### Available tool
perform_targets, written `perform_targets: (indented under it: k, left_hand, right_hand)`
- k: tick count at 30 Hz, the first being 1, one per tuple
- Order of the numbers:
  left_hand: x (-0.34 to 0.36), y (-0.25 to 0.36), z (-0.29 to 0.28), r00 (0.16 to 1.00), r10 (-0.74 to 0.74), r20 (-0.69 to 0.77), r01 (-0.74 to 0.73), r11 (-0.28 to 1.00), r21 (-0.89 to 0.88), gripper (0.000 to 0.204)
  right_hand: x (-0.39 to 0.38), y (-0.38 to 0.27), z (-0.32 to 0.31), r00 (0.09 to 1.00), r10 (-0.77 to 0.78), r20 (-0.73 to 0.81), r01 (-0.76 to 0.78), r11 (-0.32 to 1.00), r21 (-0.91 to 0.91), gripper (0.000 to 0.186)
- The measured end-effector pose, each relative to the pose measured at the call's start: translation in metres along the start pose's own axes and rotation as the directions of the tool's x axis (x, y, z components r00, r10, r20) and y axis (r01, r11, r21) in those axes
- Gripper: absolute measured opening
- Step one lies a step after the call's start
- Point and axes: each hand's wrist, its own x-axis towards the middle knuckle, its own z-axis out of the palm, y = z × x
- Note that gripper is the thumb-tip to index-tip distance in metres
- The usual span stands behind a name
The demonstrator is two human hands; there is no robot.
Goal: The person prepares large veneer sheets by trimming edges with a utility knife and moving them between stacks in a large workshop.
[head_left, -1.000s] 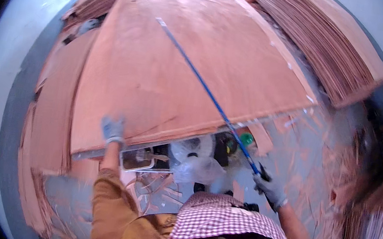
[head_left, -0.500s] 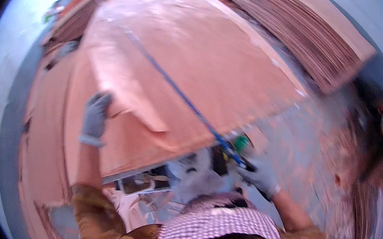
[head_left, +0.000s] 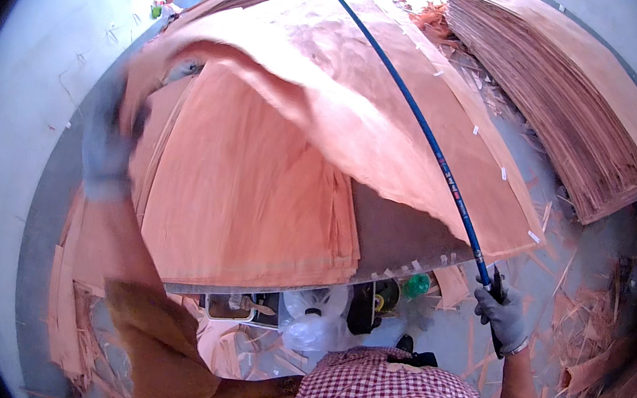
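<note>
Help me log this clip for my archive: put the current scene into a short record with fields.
Left hand: gloved, raised, blurred, at the lifted edge of the thin wood sheet; exact grip unclear
Right hand: gloved, closed around the near end of the blue pole
Pole direction: runs forward, crossing the sheet in view
Sheet shape: left part raised and curled, reddish sheets visible beneath
Near side: clear plastic bag, green object
Right side: tall wood stack, scattered scraps
Background: another person, upper left

Left hand (head_left: 108,141) blurred at lifted veneer sheet (head_left: 367,141); right hand (head_left: 506,315) grips blue pole (head_left: 420,121).
</note>
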Motion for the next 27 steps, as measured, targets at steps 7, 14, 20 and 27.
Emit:
perform_targets:
  k: [7,14,20,27]
  left_hand:
    - [-0.309,-0.192,0.042,0.907,-0.408,-0.107,0.412,0.8,0.436,0.021]
    - [-0.364,-0.187,0.171,0.438,-0.898,-0.035,0.737,0.381,-0.558,0.008]
    - [-0.338,-0.196,0.167,0.539,-0.84,-0.055,0.768,0.518,-0.377,0.006]
    - [-0.236,-0.223,0.169,0.565,-0.825,-0.025,0.722,0.508,-0.47,0.01]
  right_hand:
    - [0.012,-0.009,-0.03,0.996,0.058,0.062,-0.059,0.998,0.008,0.024]
    - [0.015,0.01,-0.037,0.985,0.139,0.103,-0.134,0.989,-0.058,0.023]
    - [0.011,0.029,-0.02,0.977,0.15,0.153,-0.146,0.989,-0.04,0.021]
    - [0.045,0.038,0.031,0.954,0.191,0.23,-0.179,0.981,-0.073,0.023]
